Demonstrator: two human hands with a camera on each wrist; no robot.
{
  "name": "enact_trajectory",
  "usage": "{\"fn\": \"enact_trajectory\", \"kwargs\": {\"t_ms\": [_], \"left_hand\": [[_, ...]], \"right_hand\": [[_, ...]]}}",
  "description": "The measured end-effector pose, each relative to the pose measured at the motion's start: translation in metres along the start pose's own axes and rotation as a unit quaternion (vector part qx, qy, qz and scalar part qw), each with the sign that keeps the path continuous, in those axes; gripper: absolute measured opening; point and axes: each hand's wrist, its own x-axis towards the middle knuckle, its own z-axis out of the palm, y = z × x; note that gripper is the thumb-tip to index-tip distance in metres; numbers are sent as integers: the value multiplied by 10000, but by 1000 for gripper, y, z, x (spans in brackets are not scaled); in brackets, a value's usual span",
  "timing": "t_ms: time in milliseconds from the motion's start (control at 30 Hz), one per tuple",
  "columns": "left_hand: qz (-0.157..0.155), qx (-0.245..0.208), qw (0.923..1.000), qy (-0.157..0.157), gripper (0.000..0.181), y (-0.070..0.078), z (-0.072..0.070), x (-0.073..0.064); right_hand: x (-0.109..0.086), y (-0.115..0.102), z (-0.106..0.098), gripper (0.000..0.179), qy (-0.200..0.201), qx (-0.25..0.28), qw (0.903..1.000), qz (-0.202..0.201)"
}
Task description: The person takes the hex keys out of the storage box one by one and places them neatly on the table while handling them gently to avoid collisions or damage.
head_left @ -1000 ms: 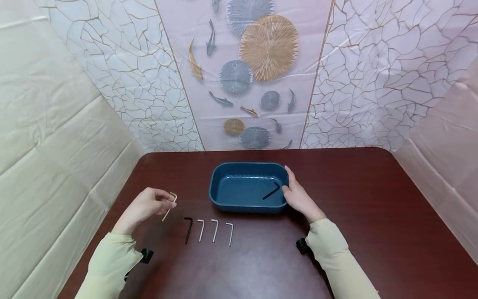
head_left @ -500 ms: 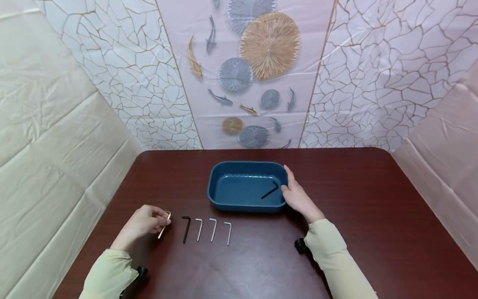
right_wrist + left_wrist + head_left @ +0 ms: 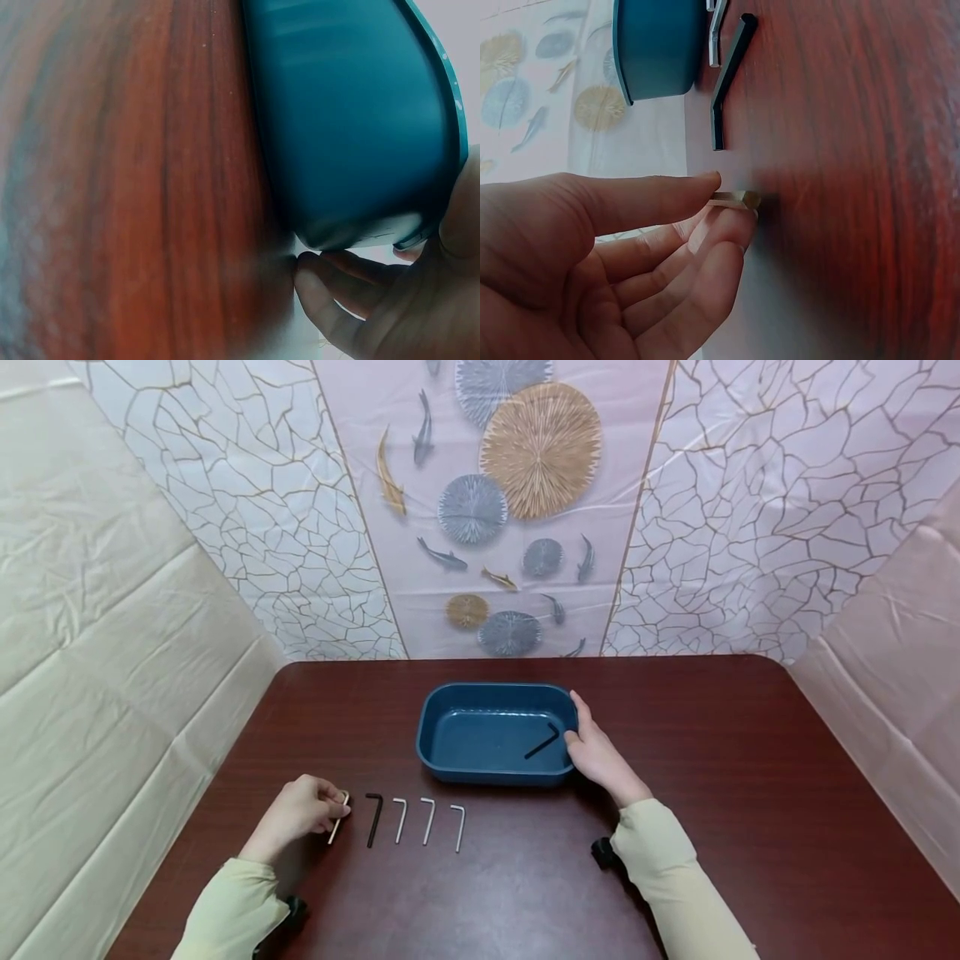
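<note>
Between thumb and fingertips, my left hand (image 3: 300, 814) pinches a brass-coloured hex key (image 3: 337, 828) at the left end of a row of hex keys. In the left wrist view the end of that brass hex key (image 3: 748, 199) is at or just above the tabletop; I cannot tell whether it touches. Beside it lie a black hex key (image 3: 374, 821) and three silver ones, the nearest silver hex key (image 3: 401, 821) being the shortest-looking. My right hand (image 3: 602, 758) grips the right end of a blue tray (image 3: 487, 777), thumb over the rim. Inside the tray rests another black hex key (image 3: 542, 743).
The dark red wooden table (image 3: 712, 735) reaches back to a patterned cloth backdrop (image 3: 480, 568). Pale cloth side walls (image 3: 112, 610) flank it. The other silver hex keys (image 3: 429, 821) lie in front of the tray.
My left hand has lowered the brass hex key toward the table, moving nearer to me and a little left, then slightly right. My right hand keeps its grip on the tray.
</note>
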Motion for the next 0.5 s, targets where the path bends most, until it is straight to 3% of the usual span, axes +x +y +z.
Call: {"fn": "enact_trajectory", "kwargs": {"t_ms": [500], "left_hand": [[126, 185, 9994, 279, 12, 5, 6, -1]], "right_hand": [[-2, 0, -1, 69, 57, -45, 10000, 2]]}}
